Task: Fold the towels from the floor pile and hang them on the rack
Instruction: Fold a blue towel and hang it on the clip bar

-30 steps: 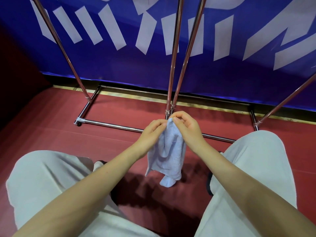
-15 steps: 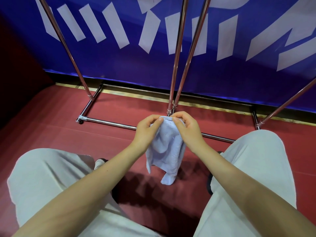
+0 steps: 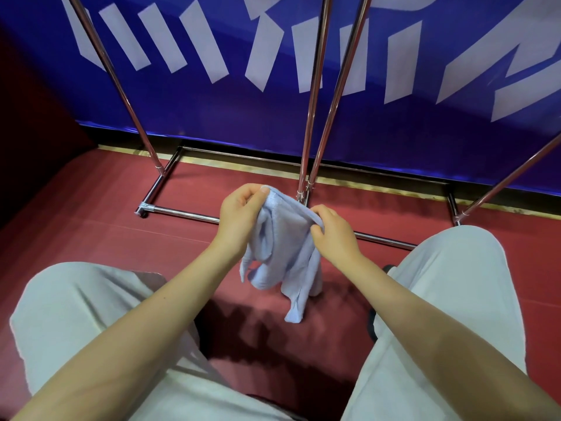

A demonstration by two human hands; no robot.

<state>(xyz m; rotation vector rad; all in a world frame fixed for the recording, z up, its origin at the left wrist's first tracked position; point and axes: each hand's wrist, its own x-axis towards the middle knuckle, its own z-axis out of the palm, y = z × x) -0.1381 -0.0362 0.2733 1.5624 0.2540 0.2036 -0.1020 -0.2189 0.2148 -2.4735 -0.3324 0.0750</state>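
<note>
Rack (image 3: pixel 307 123): only the lower poles and floor bars are in view; the tops run off the upper edge, so any hanging rail is cut off. 4 slanted poles visible, 2 of them meeting at 1 foot just behind the hands. The floor pile named in the task is not in frame.

Towel (image 3: pixel 282 247): pale blue, bunched, held in the air above the red floor (image 3: pixel 91 208) between the knees. Its folds overlap, so corners and edges are hard to sort out; the lowest tip hangs near the floor, possibly just clear of it.

Left hand (image 3: pixel 239 217): raised, back toward the camera, fingers (image 3: pixel 252 192) curled and pinching the towel's upper left edge against the thumb.

Right hand (image 3: pixel 332 233): slightly lower, fingers curled over the hemmed edge, which stretches taut between the 2 hands. Fingertips here are tucked under the cloth and hidden.

Both forearms reach forward from the lower corners. Pale trousers (image 3: pixel 91 314) cover both bent legs; a dark shoe edge shows beside the right knee.
</note>
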